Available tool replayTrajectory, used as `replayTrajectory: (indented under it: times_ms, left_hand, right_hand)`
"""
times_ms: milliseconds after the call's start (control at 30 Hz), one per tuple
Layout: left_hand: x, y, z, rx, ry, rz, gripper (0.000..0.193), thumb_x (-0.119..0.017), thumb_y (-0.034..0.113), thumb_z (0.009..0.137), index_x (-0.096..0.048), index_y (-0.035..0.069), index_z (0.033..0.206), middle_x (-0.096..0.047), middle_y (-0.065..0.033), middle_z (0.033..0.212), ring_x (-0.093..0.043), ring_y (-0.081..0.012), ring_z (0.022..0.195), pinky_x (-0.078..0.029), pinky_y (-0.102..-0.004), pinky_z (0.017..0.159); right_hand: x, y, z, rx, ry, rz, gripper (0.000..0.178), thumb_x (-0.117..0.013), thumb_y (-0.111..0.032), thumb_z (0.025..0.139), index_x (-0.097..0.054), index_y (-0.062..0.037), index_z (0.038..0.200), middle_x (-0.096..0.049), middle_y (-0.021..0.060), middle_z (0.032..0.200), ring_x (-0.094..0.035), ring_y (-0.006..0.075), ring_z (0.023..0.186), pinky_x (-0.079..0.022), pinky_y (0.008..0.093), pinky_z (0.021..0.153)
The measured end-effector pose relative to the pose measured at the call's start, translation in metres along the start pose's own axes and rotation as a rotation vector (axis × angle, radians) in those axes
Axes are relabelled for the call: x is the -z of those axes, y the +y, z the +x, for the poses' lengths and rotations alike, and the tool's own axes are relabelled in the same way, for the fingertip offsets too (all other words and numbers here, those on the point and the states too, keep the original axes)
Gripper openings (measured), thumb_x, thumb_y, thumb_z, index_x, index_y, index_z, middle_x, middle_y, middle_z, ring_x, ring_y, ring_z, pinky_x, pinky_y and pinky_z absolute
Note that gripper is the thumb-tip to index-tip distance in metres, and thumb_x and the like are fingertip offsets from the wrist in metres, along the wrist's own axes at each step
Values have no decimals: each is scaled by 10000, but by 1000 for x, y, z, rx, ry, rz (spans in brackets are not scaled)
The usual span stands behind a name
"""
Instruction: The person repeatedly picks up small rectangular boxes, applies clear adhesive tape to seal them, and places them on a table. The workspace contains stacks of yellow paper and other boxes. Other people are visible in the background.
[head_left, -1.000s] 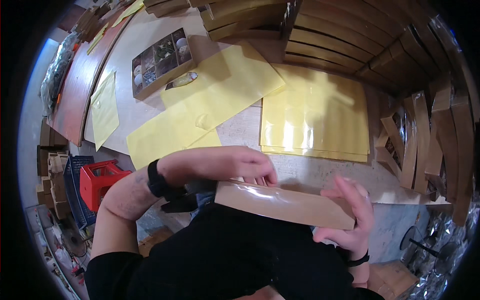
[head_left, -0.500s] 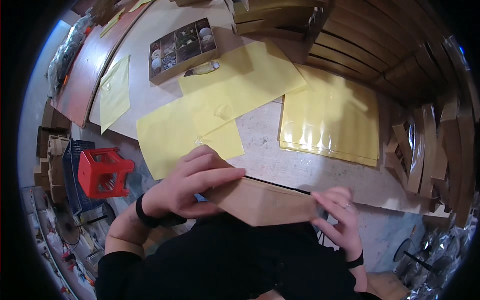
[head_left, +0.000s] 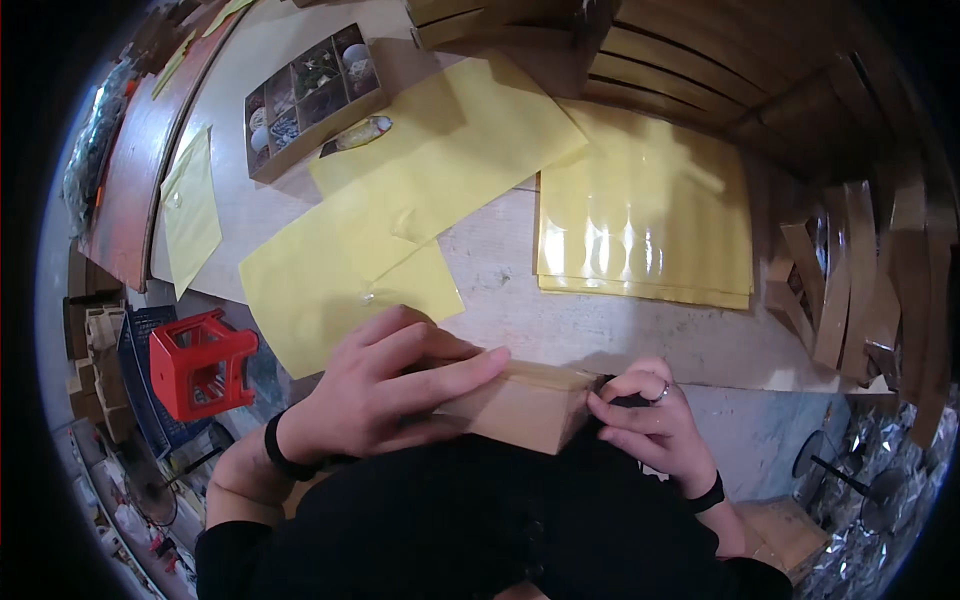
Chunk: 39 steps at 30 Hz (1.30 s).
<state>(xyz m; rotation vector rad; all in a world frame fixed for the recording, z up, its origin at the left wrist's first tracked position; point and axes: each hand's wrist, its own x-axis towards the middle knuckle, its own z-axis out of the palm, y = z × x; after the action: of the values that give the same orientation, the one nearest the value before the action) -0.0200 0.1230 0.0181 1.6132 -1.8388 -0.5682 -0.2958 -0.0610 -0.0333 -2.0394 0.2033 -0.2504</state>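
Observation:
Close to my body is a brown cardboard box (head_left: 530,409), tilted, with its side panels facing up and a corner edge toward the right. My left hand (head_left: 385,385) wraps round the box's left part, its index finger stretched along the upper edge. At the right end, my right hand (head_left: 645,415) is closed, thumb and fingertips pinching at the box's corner. Any film or flap between those fingertips is too small to make out. On the table beyond lies a divided cardboard box (head_left: 315,95) with a clear window and balls and other decorations in its compartments.
Yellow sheets (head_left: 440,150) overlap across the table, beside a stack of glossy yellow sheets (head_left: 640,220). A small wrapped item (head_left: 358,136) lies by the divided box. Cardboard boxes (head_left: 690,75) are piled at the back right. A red stool (head_left: 203,365) stands left.
The held box has turned, bringing a corner edge toward my right hand. My right fingers have gone from lying along its end to a pinch. The view has shifted slightly.

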Motion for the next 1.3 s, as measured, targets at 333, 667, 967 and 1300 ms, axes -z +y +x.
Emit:
replayTrajectory:
  times_ms: [333,667,967,1300]
  left_hand:
    - [27,-60,18,225,346,-3,215,-577,61,929,-682,8,1108,-680,-152,1068,-638,-300,1035,-487,-384,913]
    - [37,-163,33,242,213,607,464,-680,157,833,-564,32,1264,-603,-140,1097,-539,-329,1087,-439,-432,960]
    - [11,-75,55,55,393,209,590,-763,153,783,-500,52,1301,-622,-144,1151,-565,-347,1131,-465,-425,950]
    - [-2,-107,28,283,-9,174,686,-715,134,812,-414,86,1426,-507,-177,1388,-462,-353,1313,-374,-441,1110]
  right_hand:
    - [39,16,15,-111,202,412,538,-665,-546,867,-775,-37,1004,-608,34,905,-520,170,870,-384,310,778]
    - [51,-22,166,78,-69,-17,395,-700,-304,895,-686,-28,1178,-624,118,950,-576,235,931,-444,335,846]
    - [-9,-3,214,-209,-7,206,273,-633,-113,941,-644,-27,1200,-646,151,1001,-618,245,888,-507,321,804]
    - [5,56,226,62,97,-210,130,-541,17,900,-624,-7,997,-621,159,945,-621,333,889,-505,370,775]
